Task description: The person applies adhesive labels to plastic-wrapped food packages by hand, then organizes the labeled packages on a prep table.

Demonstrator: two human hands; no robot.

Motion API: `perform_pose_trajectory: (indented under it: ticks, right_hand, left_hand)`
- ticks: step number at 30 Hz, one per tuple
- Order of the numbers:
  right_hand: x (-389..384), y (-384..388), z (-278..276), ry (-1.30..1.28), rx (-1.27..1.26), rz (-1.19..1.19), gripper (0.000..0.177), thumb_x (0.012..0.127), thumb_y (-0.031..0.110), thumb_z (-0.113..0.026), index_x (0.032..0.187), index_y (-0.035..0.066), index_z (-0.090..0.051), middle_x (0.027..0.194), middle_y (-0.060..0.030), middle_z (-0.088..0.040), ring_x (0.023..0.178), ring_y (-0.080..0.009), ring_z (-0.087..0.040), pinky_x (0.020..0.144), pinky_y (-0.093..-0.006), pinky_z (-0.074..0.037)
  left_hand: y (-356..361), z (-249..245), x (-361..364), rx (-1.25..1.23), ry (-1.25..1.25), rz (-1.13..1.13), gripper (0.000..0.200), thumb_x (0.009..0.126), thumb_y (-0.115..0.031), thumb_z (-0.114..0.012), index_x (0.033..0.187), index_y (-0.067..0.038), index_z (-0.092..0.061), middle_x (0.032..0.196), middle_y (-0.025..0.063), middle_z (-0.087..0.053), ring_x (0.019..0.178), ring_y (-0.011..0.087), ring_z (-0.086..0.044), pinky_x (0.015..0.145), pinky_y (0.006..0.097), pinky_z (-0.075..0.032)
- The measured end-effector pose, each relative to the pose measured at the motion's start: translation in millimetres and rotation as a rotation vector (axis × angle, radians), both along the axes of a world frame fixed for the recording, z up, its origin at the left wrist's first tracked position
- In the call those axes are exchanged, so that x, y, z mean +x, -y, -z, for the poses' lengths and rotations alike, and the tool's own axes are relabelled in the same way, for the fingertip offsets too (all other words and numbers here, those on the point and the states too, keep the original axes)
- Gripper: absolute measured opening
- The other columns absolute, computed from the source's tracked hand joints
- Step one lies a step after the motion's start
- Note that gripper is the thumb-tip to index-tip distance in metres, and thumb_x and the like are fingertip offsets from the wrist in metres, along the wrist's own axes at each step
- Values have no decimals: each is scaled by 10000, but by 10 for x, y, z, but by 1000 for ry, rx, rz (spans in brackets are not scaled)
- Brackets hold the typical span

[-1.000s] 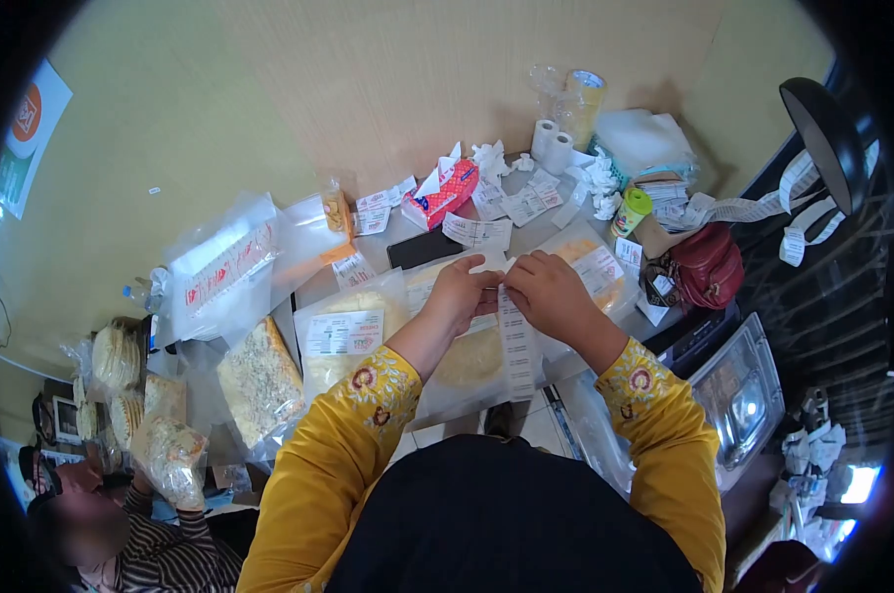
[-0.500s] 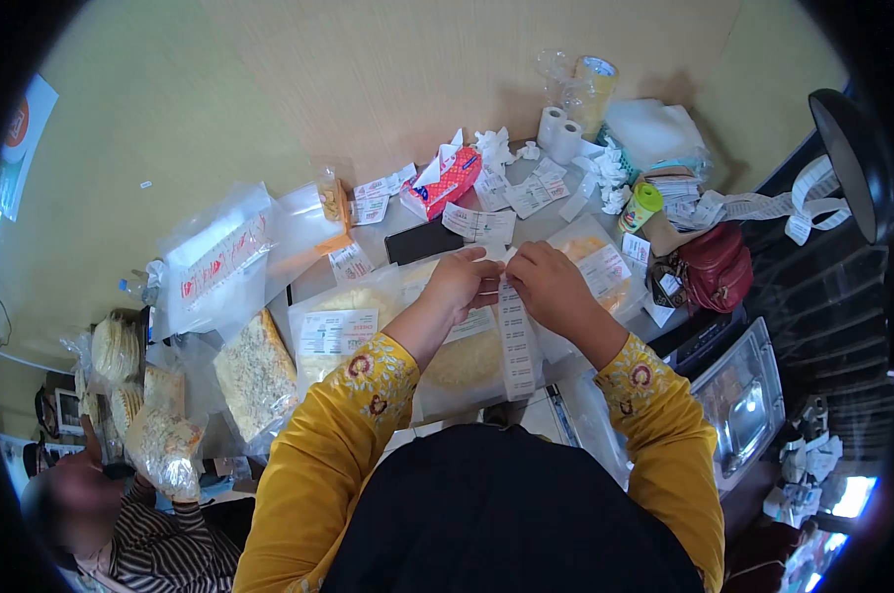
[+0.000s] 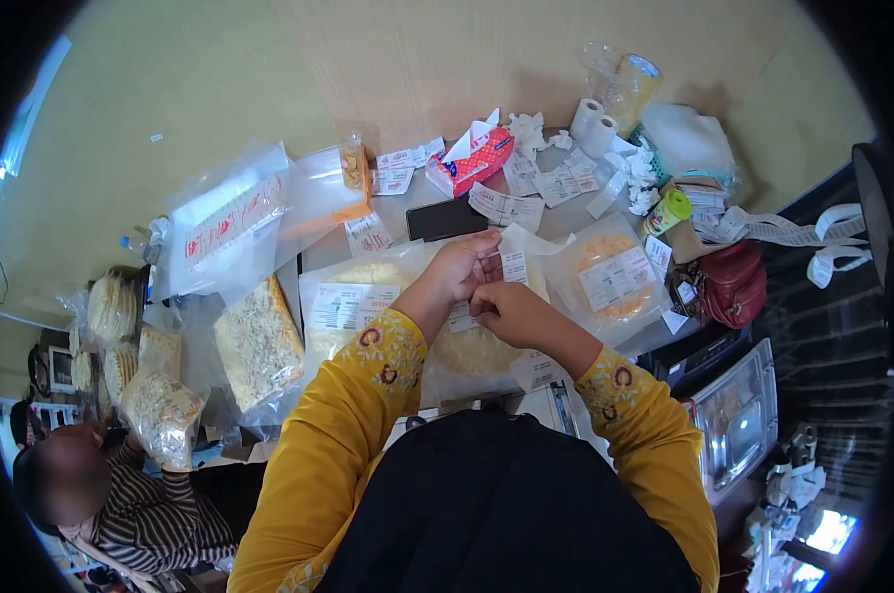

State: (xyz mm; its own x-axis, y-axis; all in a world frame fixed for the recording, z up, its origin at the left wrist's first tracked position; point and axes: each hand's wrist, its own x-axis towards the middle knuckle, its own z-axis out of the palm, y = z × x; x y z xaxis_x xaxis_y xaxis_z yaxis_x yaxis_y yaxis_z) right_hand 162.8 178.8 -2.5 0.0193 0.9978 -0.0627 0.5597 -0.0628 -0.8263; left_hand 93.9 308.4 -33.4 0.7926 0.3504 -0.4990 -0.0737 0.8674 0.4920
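Observation:
My left hand (image 3: pixel 464 269) is closed, its fingers at the upper part of a strip of printed white labels (image 3: pixel 513 266). My right hand (image 3: pixel 518 314) lies over the strip's middle with curled fingers; what it pinches is hidden. The strip's lower end shows below that hand. Under both hands lies a clear plastic bag (image 3: pixel 467 358) of pale, round food, with a label partly covered. Similar bags sit on either side, a pale yellow one (image 3: pixel 363 272) at left and an orange one (image 3: pixel 615 306) at right.
Behind the hands lie a black phone (image 3: pixel 445 218), a red tissue pack (image 3: pixel 471 161) and loose printed labels. White rolls (image 3: pixel 587 121), a green canister (image 3: pixel 669 211) and a dark red bag (image 3: pixel 731 285) stand at right. Bagged crackers (image 3: pixel 261 346) and another person in a striped top (image 3: pixel 150 514) are at left.
My right hand has moved down and toward me from the strip's top, now below my left hand, which stays near the top. The camera view has shifted slightly.

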Motion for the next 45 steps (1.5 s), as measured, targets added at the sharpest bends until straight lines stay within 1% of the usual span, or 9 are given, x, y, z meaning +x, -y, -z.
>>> perform_pose_trajectory:
  ticks: [5, 9, 12, 15, 30, 36, 39, 42, 45]
  right_hand:
    - [-57, -78, 12, -3, -39, 12, 67, 716, 63, -582, 756, 23, -618, 738, -149, -632, 718, -300, -619, 676, -384, -477]
    - [-96, -79, 26, -39, -83, 35, 76, 725, 67, -574, 759, 15, -617, 729, -155, -629, 715, -313, -616, 675, -392, -476]
    - [-110, -85, 85, 78, -5, 31, 100, 735, 80, -593, 800, 8, -621, 756, -148, -636, 719, -275, -622, 672, -353, -479]
    - [-140, -76, 53, 84, 9, 58, 91, 742, 77, -555, 768, 15, -616, 764, -172, -625, 756, -339, -603, 686, -418, -467]
    - [-350, 57, 138, 260, 160, 194, 78, 761, 121, -602, 821, 76, -625, 887, -119, -576, 785, -323, -592, 677, -409, -480]
    - [-339, 59, -11, 308, 56, 279, 137, 735, 138, -637, 844, 82, -576, 886, -107, -563, 773, -320, -593, 658, -415, -477]
    - [-239, 75, 18, 290, 21, 310, 150, 751, 127, -602, 857, 85, -504, 904, -126, -533, 767, -352, -582, 649, -449, -474]
    - [-106, 148, 43, 325, 59, 346, 174, 754, 136, -604, 888, 89, -502, 898, -136, -530, 751, -363, -579, 642, -466, -465]
    - [41, 202, -74, 341, 187, 491, 218, 718, 120, -655, 861, 56, -504, 833, -125, -531, 753, -320, -559, 660, -395, -453]
  left_hand:
    - [-15, 42, 15, -10, -23, 5, 210, 846, -181, -597, 1034, -105, -545, 912, 83, -610, 808, 231, -578, 737, 393, -483]
    - [-34, 85, 36, -50, -35, 0, 179, 841, -185, -601, 1002, -113, -569, 916, 71, -614, 821, 227, -573, 770, 398, -473]
    - [-48, 75, 43, -47, -44, 30, 168, 838, -192, -603, 985, -114, -582, 928, 61, -619, 834, 228, -575, 784, 402, -469]
    - [-88, 108, 45, -52, -14, 80, 180, 835, -202, -605, 988, -108, -587, 946, 54, -627, 863, 226, -585, 804, 401, -467]
    - [-98, 189, 77, -24, -25, 74, 175, 850, -177, -580, 1008, -102, -572, 944, 60, -636, 875, 216, -610, 807, 398, -480]
    - [-81, 136, 60, -18, -3, 65, 184, 854, -156, -567, 1026, -92, -560, 959, 70, -622, 867, 226, -598, 796, 404, -479]
    - [-88, 161, 70, -20, 11, 69, 199, 852, -160, -566, 1037, -86, -554, 964, 75, -618, 874, 233, -594, 810, 411, -473]
    - [-60, 76, 55, -12, -7, 76, 218, 848, -161, -566, 1051, -82, -548, 973, 83, -617, 900, 240, -591, 829, 419, -465]
    - [-56, 62, 31, -23, -15, 65, 247, 843, -160, -566, 1075, -79, -539, 1014, 92, -608, 952, 247, -578, 870, 420, -447]
